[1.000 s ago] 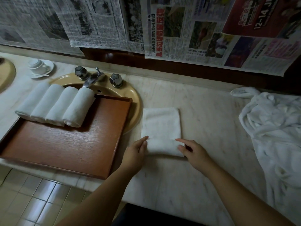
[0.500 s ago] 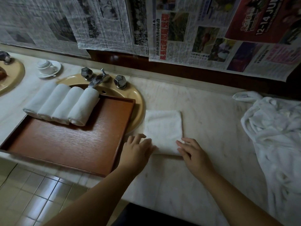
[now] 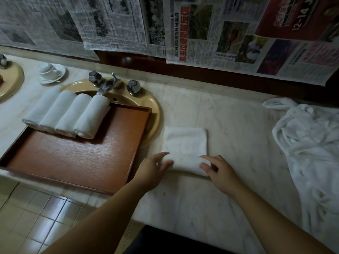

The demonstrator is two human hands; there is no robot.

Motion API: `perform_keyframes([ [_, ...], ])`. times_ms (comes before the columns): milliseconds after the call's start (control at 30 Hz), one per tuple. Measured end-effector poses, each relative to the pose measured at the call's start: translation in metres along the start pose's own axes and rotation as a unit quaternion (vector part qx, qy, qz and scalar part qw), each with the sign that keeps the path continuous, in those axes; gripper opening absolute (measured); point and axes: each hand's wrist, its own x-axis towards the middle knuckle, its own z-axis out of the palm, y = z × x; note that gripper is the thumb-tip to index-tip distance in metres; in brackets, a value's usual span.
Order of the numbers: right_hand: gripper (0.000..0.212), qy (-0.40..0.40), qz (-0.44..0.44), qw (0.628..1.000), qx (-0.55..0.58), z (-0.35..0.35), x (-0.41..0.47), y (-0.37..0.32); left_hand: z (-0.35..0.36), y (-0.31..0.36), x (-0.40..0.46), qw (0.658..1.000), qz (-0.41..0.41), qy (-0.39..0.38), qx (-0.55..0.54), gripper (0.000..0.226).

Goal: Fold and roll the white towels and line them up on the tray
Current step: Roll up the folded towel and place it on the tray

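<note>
A: While the towel [image 3: 185, 143] lay on the table [image 3: 238, 136], where did it sit relative to the fingers?

B: Its rolled near portion ran crosswise between both hands; the flat remainder extended directly beyond the fingertips. The left hand [image 3: 152, 168] held the left end, fingers curled over the roll. The right hand [image 3: 220, 171] held the right end likewise.

A: And the destination?

B: The tray [image 3: 82, 158] lay to the left of the left hand, which was the nearer one. Four rolled towels [image 3: 67, 114] occupied its far edge, their long axes pointing away. In my judgement, rolling needed to continue forward first.
</note>
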Motion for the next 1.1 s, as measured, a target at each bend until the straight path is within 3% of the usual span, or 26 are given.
perform_keyframes([
  [200,0.029,0.016,0.065,0.998,0.003,0.004,0.027,-0.004,0.002,0.011,0.017,0.993,-0.044,-0.01,-0.112,0.038],
  [300,0.029,0.04,0.082,0.996,-0.022,0.001,0.029,-0.008,0.002,0.014,0.023,0.993,-0.064,-0.008,-0.101,0.03],
  [367,0.034,0.088,0.035,0.992,-0.077,0.0,0.023,-0.018,0.006,0.024,0.023,0.998,-0.052,0.024,-0.035,0.024],
  [433,0.032,0.129,-0.081,0.975,-0.162,0.006,0.013,-0.033,0.01,0.039,0.016,0.993,-0.005,0.072,0.096,0.024],
  [533,0.035,0.14,-0.227,0.928,-0.261,0.033,-0.004,-0.044,0.021,0.05,-0.002,0.956,0.114,0.119,0.242,0.044],
  [633,0.04,0.173,-0.206,0.923,-0.275,0.05,-0.016,-0.047,0.03,0.041,-0.012,0.946,0.177,0.122,0.241,0.054],
  [733,0.051,0.158,-0.18,0.921,-0.306,0.056,-0.021,-0.039,0.031,0.027,-0.012,0.94,0.2,0.086,0.263,0.059],
  [867,0.043,0.167,-0.226,0.916,-0.287,0.042,-0.006,-0.031,0.015,0.014,0.002,0.932,0.247,0.075,0.255,0.05],
  [1100,0.051,0.046,-0.189,0.957,-0.214,0.018,0.009,-0.033,0.007,0.002,0.011,0.945,0.243,0.035,0.218,0.047],
])
